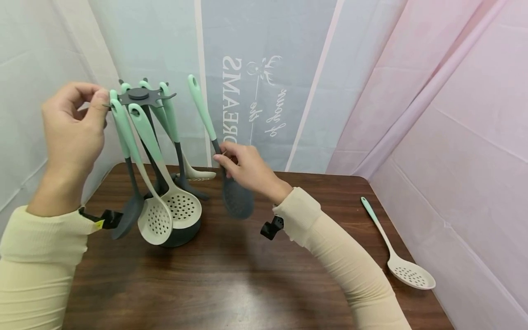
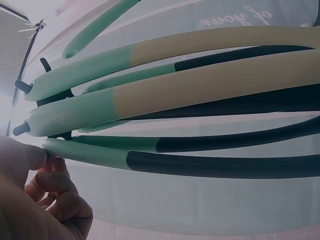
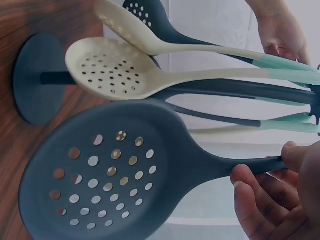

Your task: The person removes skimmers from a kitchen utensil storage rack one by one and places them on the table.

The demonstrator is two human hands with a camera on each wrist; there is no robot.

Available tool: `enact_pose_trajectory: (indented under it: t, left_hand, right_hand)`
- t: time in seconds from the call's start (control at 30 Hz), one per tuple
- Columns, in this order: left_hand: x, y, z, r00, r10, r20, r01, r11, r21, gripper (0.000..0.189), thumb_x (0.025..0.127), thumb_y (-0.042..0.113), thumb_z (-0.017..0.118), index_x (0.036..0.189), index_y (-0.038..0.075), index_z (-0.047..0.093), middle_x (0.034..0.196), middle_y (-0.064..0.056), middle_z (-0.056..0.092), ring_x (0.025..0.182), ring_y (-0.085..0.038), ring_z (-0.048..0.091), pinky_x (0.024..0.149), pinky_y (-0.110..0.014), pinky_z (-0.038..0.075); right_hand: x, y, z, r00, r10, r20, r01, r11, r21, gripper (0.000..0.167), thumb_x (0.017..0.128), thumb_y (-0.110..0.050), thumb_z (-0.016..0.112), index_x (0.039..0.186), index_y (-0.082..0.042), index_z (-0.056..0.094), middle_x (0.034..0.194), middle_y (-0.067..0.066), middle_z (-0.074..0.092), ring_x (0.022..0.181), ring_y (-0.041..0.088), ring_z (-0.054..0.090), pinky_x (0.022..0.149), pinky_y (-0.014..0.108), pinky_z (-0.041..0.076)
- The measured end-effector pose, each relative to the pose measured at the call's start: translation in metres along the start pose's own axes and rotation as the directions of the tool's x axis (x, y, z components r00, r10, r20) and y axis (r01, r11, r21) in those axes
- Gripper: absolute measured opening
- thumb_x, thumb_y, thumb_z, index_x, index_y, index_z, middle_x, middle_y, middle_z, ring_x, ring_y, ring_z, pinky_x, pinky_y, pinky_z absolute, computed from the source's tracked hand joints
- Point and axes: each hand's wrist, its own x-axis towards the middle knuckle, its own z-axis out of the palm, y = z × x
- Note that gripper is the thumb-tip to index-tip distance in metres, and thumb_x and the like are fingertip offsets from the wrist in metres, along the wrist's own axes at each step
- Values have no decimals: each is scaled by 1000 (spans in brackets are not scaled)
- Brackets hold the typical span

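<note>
My right hand [image 1: 249, 169] pinches the shaft of a dark slotted skimmer [image 1: 238, 198] with a mint handle, its perforated bowl hanging down over the table. In the right wrist view the dark skimmer [image 3: 115, 175] fills the lower left, apart from the stand. At the left, my left hand [image 1: 76, 123] pinches an arm tip of the dark utensil stand [image 1: 139, 94], beside a hanging handle. Two cream skimmers [image 1: 181, 204] and several dark utensils hang round the stand by their mint handles. The stand's round base [image 3: 37, 80] rests on the table.
Another cream skimmer [image 1: 410, 272] with a mint handle lies at the right edge of the brown wooden table [image 1: 231, 284]. Printed curtains [image 1: 264, 41] hang behind the table and at both sides.
</note>
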Motion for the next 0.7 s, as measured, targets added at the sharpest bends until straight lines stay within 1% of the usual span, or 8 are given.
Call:
enact_pose_trajectory:
  t: [0.13, 0.23, 0.33, 0.47, 0.6, 0.7]
  left_hand:
    - [0, 0, 1, 1000, 7, -1, -7, 1000, 1, 12, 100, 13, 65, 93, 17, 73, 88, 5, 59, 69, -7, 52, 66, -13, 45]
    - [0, 1, 1, 1000, 3, -2, -3, 1000, -1, 11, 100, 13, 65, 93, 17, 73, 88, 5, 59, 70, -7, 53, 66, -13, 45]
    - [0, 1, 1, 1000, -1, -6, 1, 1000, 2, 11, 100, 13, 65, 93, 18, 73, 89, 5, 60, 70, -7, 53, 67, -13, 46]
    - [-1, 1, 1, 1000, 4, -9, -4, 1000, 1, 11, 100, 13, 65, 93, 18, 73, 88, 5, 60, 69, -7, 53, 67, -14, 46]
    - [-1, 0, 1, 1000, 4, -11, -4, 1000, 1, 12, 100, 13, 64, 93, 18, 72, 88, 5, 59, 69, -8, 52, 67, -14, 45]
    - [-1, -1, 1, 1000, 4, -7, -4, 1000, -2, 11, 100, 13, 64, 94, 17, 73, 89, 5, 60, 71, -8, 52, 67, -14, 45]
  right_hand:
    - [-2, 0, -8, 1000, 2, -18, -2, 1000, -8, 20, 106, -20, 57, 89, -9, 56, 69, 4, 61, 62, 20, 62, 54, 28, 42]
    - [-3, 1, -13, 999, 11, -35, -11, 1000, -6, 20, 105, -20, 59, 89, -10, 58, 67, 7, 62, 62, 19, 62, 57, 27, 47]
    - [-5, 2, -18, 998, 24, -53, -24, 1000, -13, 18, 105, -20, 60, 90, -9, 61, 66, 6, 62, 61, 19, 61, 59, 27, 51]
    - [-7, 3, -25, 997, 38, -61, -40, 999, -23, 19, 106, -19, 58, 92, -7, 62, 66, 4, 61, 60, 19, 60, 57, 29, 49]
    - [-10, 5, -32, 997, 49, -61, -50, 998, -27, 19, 106, -20, 57, 94, -8, 63, 71, 4, 64, 62, 22, 62, 57, 31, 49]
    - [-13, 7, -39, 995, 62, -73, -67, 996, -56, 18, 106, -21, 57, 95, -9, 64, 76, 1, 67, 62, 19, 62, 57, 32, 50]
